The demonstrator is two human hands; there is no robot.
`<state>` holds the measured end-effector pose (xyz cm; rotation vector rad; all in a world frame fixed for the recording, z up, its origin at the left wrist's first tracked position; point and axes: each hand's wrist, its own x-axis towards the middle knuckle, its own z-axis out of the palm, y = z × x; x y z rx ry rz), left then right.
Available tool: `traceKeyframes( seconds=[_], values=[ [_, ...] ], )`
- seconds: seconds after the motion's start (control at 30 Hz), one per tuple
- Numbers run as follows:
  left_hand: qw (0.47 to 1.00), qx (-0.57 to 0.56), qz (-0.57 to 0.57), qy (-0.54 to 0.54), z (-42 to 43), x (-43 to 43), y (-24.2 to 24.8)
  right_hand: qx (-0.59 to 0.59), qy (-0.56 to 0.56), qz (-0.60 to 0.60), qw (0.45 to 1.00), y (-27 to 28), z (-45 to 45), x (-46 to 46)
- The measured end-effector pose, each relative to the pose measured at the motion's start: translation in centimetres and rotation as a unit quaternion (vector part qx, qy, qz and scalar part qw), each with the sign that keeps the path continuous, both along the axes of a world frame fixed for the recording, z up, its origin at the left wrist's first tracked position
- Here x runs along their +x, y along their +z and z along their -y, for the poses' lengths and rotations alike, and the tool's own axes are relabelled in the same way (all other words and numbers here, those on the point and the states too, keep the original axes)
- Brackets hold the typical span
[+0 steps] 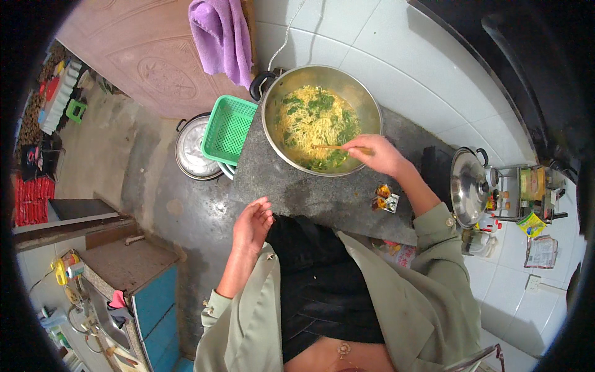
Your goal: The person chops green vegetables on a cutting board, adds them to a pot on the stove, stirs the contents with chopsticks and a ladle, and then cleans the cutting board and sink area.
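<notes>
My right hand point(375, 152) grips wooden chopsticks point(331, 147) over the near right part of a large steel pot point(368, 103). Their tips touch the noodles point(310, 125), which lie in broth among leafy greens point(321, 103). The pot stands on a dark stone counter point(274, 186) and has a black side handle. In front of my body, left of the counter's near part, my left hand point(253, 224) is raised with its fingers loosely curled and nothing in it. Small opened seasoning packets point(386, 199) lie on the counter below my right forearm.
A green plastic basket point(207, 144) sits left of the counter, overlapping a lidded metal pot point(186, 156). Another lidded pot point(465, 188) is at the right, near a condiment rack point(518, 190). A purple towel point(223, 37) hangs above the basket. The tiled wall point(404, 60) rises behind the pot.
</notes>
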<state>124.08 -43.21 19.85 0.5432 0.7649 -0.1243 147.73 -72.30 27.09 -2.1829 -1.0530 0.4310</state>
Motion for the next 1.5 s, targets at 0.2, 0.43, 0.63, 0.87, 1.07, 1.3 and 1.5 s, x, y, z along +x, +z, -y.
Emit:
traceKeyframes(
  seconds=[0.2,0.43,0.63,0.87,1.07,1.3,1.5],
  values=[
    [1.000,0.002,-0.001,-0.009,-0.1,0.3,-0.2,0.091,-0.259,-0.102,0.956,0.9,1.2,2.4],
    [1.000,0.001,0.000,-0.020,0.3,0.5,0.2,0.068,-0.195,0.124,0.971,-4.4,-5.1,2.0],
    [1.000,-0.001,0.006,-0.003,0.0,0.0,-0.1,0.054,-0.062,-0.025,0.996,-2.2,-1.8,0.1],
    [1.000,0.005,-0.008,0.012,-0.6,-0.6,-0.3,0.112,-0.109,-0.152,0.976,-2.1,-1.9,0.7],
    [1.000,-0.010,0.026,-0.005,-0.6,-0.2,0.0,0.143,-0.229,-0.020,0.963,-2.9,-2.5,5.0],
    [1.000,0.003,-0.005,-0.001,-1.1,-0.5,-0.3,0.139,-0.303,-0.092,0.938,-0.5,1.8,3.2],
    [1.000,0.000,0.006,-0.011,-0.9,-0.3,-0.6,0.102,-0.315,-0.102,0.938,0.2,2.6,2.5]
  ],
)
